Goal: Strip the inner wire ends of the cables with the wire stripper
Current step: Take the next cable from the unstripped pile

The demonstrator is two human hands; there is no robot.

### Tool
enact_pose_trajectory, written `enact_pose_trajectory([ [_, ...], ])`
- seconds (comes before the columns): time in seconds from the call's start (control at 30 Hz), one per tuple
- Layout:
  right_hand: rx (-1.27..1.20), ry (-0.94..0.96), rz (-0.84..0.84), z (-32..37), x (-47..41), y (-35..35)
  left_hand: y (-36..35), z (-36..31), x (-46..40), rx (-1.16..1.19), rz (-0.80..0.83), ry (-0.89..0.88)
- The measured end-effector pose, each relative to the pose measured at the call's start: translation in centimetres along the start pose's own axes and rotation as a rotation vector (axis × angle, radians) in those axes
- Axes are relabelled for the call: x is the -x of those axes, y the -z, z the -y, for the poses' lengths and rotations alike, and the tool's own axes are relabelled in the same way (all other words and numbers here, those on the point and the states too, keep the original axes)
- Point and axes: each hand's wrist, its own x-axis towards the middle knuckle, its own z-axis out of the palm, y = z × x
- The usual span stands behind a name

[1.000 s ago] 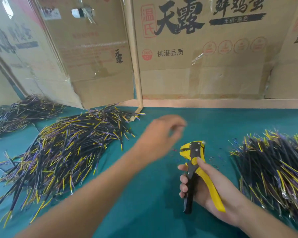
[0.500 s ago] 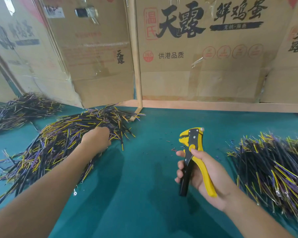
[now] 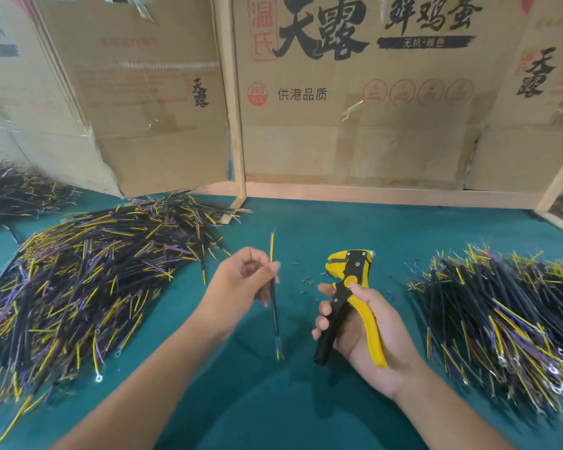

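Observation:
My left hand [image 3: 241,280] pinches one black cable [image 3: 274,310] near its upper end and holds it upright over the green table. Thin yellow and purple inner wires stick out above my fingers and below the sheath. My right hand [image 3: 364,336] grips the yellow and black wire stripper [image 3: 350,287] by its handles, jaws pointing up and left. The stripper's jaws are a short way to the right of the cable and do not touch it.
A big heap of cables [image 3: 78,287] lies on the left and another heap [image 3: 507,319] on the right. A third pile [image 3: 13,190] sits at the far left. Cardboard boxes [image 3: 355,92] and a wooden frame [image 3: 371,196] wall off the back. Small insulation scraps [image 3: 306,280] dot the table between my hands.
My left hand reached into the left heap, took one cable and brought it back to the middle beside the stripper. My right hand kept hold of the stripper.

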Motion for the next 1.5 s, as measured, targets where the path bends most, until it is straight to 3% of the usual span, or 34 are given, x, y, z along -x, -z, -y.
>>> enact_pose_trajectory([
  [0.3,-0.001,-0.052,-0.001,-0.9,-1.1,-0.2,-0.2,-1.0,0.6,0.052,-0.007,-0.204],
  [0.5,0.021,-0.048,-0.011,-0.9,-1.1,-0.4,-0.1,-1.1,0.7,-0.118,-0.004,-0.321],
  [0.77,0.045,-0.073,0.003,-1.0,-1.1,-0.2,-0.3,-1.6,1.0,-0.104,-0.033,-0.177],
  [0.93,0.053,-0.065,-0.004,-1.0,-1.2,-0.2,-0.7,-1.8,0.7,0.194,-0.136,-0.027],
  [0.97,0.053,-0.066,-0.005,-1.0,-1.2,-0.2,-0.3,-1.6,0.5,0.086,-0.148,-0.026],
  [1.03,0.049,-0.069,-0.005,-1.0,-1.1,-0.1,1.1,-0.9,0.0,-0.349,-0.141,0.007],
  [1.1,0.038,-0.069,-0.002,-0.9,-1.1,-0.1,2.8,-0.2,0.0,-0.760,-0.037,0.063],
  [1.13,0.033,-0.069,-0.002,-0.9,-1.1,0.0,3.5,0.0,0.1,-0.854,0.016,0.103],
  [1.23,0.024,-0.077,0.001,-0.8,-1.1,0.0,4.8,0.2,0.0,-0.900,0.088,0.141],
  [1.4,0.018,-0.084,0.005,-0.9,-1.1,0.2,4.7,-0.4,-0.2,-1.242,0.463,-0.145],
  [1.5,0.010,-0.087,0.004,-0.9,-1.2,0.2,3.1,0.0,0.4,-1.369,0.472,-0.147],
])
